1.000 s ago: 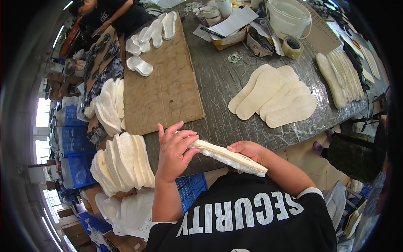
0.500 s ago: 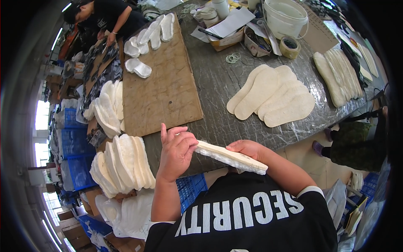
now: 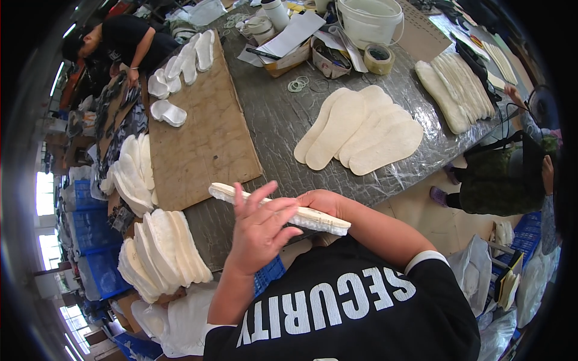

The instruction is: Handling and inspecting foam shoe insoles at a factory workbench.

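My right hand (image 3: 325, 202) grips a fleece-lined insole (image 3: 323, 221) by its far edge, holding it edge-on above the front of the table, with the white fluffy side down. In front of it is my left hand (image 3: 262, 227), fingers spread and partly hiding the insole's middle; whether it touches cannot be told. Beyond, several flat cream insoles (image 3: 385, 147) lie fanned out on the table (image 3: 265, 114). A thick pile of fleece insoles (image 3: 165, 256) stands to the left of my left forearm.
A brown board (image 3: 195, 144) carries small white insoles (image 3: 169, 113) along its far left. A white bucket (image 3: 368, 24), tape roll (image 3: 379, 59) and boxes of tools (image 3: 292, 60) stand at the back. More insoles (image 3: 454, 93) are stacked right. People work at far left (image 3: 129, 42) and right (image 3: 506, 174).
My left hand has let go of the insole's left end and spread its fingers, now in front of its middle. The insole shows farther left; the whole view has shifted. A person at right shows more.
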`<state>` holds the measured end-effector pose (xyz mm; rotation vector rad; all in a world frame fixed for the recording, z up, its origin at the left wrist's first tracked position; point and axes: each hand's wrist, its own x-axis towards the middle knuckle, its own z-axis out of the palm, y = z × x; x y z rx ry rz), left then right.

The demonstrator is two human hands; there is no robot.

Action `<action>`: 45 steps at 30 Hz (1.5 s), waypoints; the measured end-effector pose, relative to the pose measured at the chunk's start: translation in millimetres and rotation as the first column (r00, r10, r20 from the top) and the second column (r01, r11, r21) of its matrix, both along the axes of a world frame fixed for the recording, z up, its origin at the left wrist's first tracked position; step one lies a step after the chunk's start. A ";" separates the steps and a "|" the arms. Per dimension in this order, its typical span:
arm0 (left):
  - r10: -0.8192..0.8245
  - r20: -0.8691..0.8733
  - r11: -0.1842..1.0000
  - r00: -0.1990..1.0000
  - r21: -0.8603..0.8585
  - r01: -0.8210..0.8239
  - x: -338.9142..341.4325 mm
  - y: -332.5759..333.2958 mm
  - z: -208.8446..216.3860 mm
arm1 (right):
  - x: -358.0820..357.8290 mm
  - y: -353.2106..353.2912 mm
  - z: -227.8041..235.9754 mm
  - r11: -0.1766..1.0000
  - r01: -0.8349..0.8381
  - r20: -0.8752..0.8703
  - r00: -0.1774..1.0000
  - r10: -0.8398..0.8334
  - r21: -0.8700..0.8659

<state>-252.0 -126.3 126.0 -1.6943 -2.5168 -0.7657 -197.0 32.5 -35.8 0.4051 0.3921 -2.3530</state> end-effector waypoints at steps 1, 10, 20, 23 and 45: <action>-0.046 0.039 0.999 0.998 0.020 0.045 1.9 6.7 -1.7 | 0.8 -2.0 1.2 0.999 0.036 -0.010 0.999 -0.036 -0.023; -0.140 0.103 0.990 0.985 0.051 0.135 5.8 19.3 -10.5 | -3.3 -9.6 -15.2 0.998 0.052 -0.161 0.985 -0.058 -0.040; -0.123 0.027 0.984 0.992 0.134 0.118 17.1 11.5 -27.3 | 2.9 -3.5 5.1 0.996 0.060 -0.084 0.995 -0.055 0.064; -0.137 0.062 0.984 0.989 0.123 0.129 13.2 4.3 -29.6 | 3.7 -3.8 14.4 0.993 0.047 -0.068 0.997 -0.039 0.111; 0.836 0.157 0.519 0.525 0.084 -0.851 -9.1 -249.0 -29.3 | 6.9 -11.9 -21.7 0.953 -0.001 -0.029 1.000 0.010 0.304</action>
